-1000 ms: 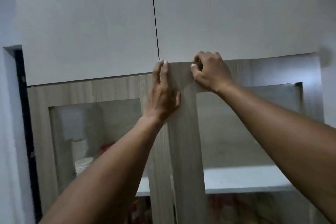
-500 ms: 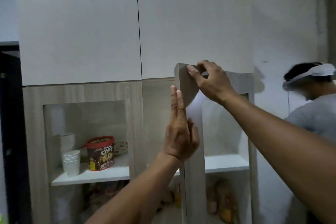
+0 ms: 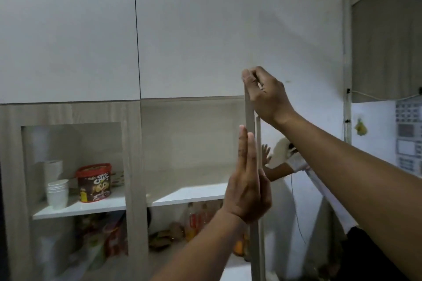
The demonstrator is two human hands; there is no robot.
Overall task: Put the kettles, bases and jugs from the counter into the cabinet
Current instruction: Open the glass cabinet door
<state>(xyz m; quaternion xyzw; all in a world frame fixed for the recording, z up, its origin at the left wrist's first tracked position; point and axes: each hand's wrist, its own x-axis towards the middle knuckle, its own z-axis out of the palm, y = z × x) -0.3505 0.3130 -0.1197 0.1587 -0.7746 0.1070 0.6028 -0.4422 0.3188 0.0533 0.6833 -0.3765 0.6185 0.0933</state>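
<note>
The wood-grain cabinet (image 3: 133, 162) has its right door (image 3: 249, 109) swung wide, so I see it edge-on. My right hand (image 3: 266, 96) grips the door's top corner. My left hand (image 3: 247, 187) lies flat with straight fingers against the door's inner side, lower down. The right compartment's white shelf (image 3: 189, 195) shows behind the door opening. The left door (image 3: 13, 166) with its glass pane stays closed. No kettle, base or jug is in view.
Behind the left glass stand stacked white cups (image 3: 57, 193) and a red-lidded snack tub (image 3: 93, 182). Bottles and packets (image 3: 194, 221) fill the lower shelf. White upper cabinet doors (image 3: 196, 29) hang above. Another person's arm (image 3: 285, 166) shows to the right, beyond the door.
The right cabinet door has swung from closed to fully open, edge-on to me. My right hand kept hold of its top corner; my left hand followed flat against it.
</note>
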